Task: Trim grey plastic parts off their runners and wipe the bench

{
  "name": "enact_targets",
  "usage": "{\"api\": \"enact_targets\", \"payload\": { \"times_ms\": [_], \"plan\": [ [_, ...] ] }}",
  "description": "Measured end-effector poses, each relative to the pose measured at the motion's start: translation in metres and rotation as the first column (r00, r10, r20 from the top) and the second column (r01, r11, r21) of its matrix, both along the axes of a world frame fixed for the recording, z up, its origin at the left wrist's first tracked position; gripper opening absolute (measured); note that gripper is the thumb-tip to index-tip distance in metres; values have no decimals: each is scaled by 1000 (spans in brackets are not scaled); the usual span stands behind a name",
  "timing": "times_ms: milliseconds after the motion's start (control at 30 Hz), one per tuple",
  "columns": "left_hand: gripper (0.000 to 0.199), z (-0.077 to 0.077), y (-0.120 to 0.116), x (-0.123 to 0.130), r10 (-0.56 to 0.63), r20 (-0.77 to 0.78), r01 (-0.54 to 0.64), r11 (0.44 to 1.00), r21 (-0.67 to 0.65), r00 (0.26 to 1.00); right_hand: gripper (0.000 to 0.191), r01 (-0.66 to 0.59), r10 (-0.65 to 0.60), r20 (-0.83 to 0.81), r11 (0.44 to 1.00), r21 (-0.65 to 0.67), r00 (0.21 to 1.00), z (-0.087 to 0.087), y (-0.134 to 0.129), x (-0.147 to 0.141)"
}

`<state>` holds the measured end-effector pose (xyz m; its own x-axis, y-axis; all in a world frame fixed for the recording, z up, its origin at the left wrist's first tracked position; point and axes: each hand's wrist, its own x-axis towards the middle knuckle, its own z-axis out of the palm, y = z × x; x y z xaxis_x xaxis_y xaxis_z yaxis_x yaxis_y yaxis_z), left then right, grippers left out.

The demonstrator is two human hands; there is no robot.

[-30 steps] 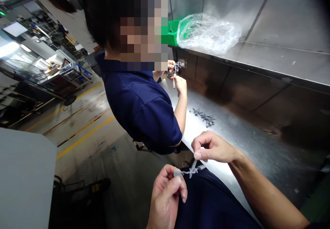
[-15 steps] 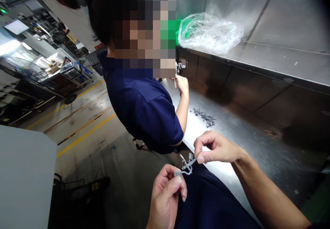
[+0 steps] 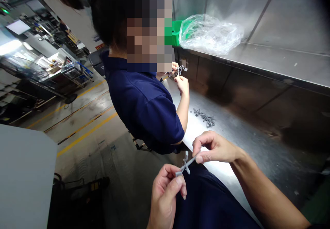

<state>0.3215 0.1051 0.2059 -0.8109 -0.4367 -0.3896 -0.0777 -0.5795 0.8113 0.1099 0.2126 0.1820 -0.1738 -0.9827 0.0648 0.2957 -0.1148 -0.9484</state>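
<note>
Left hand point(image 3: 165, 201) and right hand point(image 3: 216, 149) are holding a grey moulded plastic sprue point(image 3: 187, 164) up in front of the body, left fingers point(image 3: 177, 184) clamping one end, right fingers point(image 3: 199, 157) clamping the other. Farther on, a pile of small grey plastic pieces point(image 3: 204, 117) is lying on the steel worktop point(image 3: 247, 150). A co-worker point(image 3: 141, 112) is holding a similar piece point(image 3: 180, 70) in both hands, below a crumpled clear plastic bag point(image 3: 211, 33) on a steel shelf point(image 3: 270, 64).
</note>
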Motion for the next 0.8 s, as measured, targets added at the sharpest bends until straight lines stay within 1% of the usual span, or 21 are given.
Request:
{"api": "enact_targets", "payload": {
  "times_ms": [133, 200, 267, 367, 500, 600, 700, 800],
  "plan": [
    [23, -4, 0, 4, -37, 30, 42, 983, -177, 999, 15, 2, -3, 48, 1000, 20, 999, -1, -2, 2],
    [25, -6, -1, 7, -59, 24, 63, 970, -236, 998, 17, 13, -17, 66, 999, 47, 998, -2, -3, 3],
    [28, -6, -1, 8, -82, 5, 80, 963, -257, 997, 19, 23, -29, 79, 997, 72, 997, -4, -4, 3],
    [35, -5, -2, 9, -89, -26, 80, 964, -255, 996, 20, 23, -32, 103, 996, 88, 994, -7, -5, 4],
    [35, -6, 0, 7, -28, -2, 26, 967, -255, 1000, 22, 15, -23, 102, 997, 80, 995, -4, -5, 6],
    [34, -6, 0, 5, 11, 63, 10, 947, -321, 998, 23, 30, -32, 35, 997, 65, 999, 1, -6, 9],
    [32, -3, 0, 3, -11, 143, 68, 916, -395, 990, 21, 63, -60, -51, 997, 49, 997, 7, -6, 13],
    [34, -1, -1, 3, -47, 201, 132, 892, -433, 978, 19, 80, -78, -67, 996, 28, 995, 10, -6, 16]
  ]
}}
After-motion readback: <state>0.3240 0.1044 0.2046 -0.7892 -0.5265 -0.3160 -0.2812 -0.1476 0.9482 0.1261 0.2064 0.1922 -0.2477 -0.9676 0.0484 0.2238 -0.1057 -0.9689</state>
